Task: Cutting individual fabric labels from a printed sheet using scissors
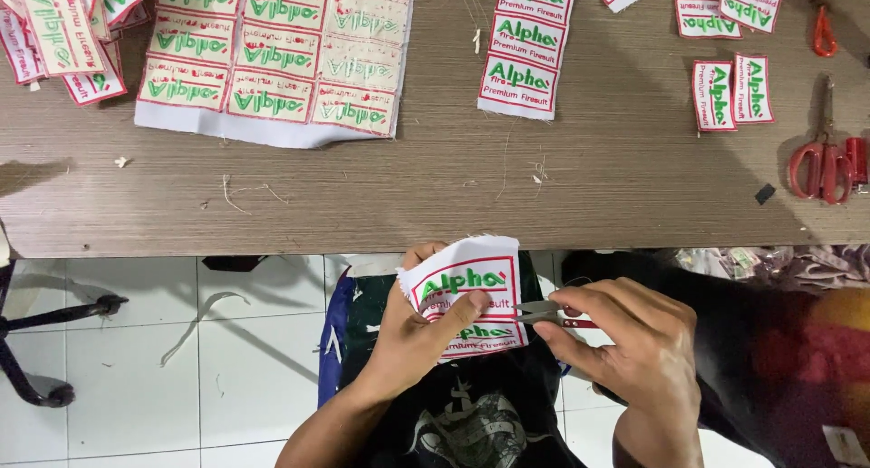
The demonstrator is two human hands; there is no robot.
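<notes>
My left hand [412,337] grips a white cloth strip [462,273] bearing two embroidered patches with red borders and green lettering, thumb pressed on its face. My right hand [625,337] holds small thread snips [548,312] with red handles, the blades touching the strip's right edge between the two patches. Both hands hover over my lap, just in front of the wooden table edge [272,241].
On the table lie a large sheet of uncut patches [272,51], a strip of three patches [526,47], several loose cut patches [734,92], a pile of patches at the far left [63,33], red-handled scissors [820,164] and thread scraps. A chair base [45,341] stands on white floor tiles.
</notes>
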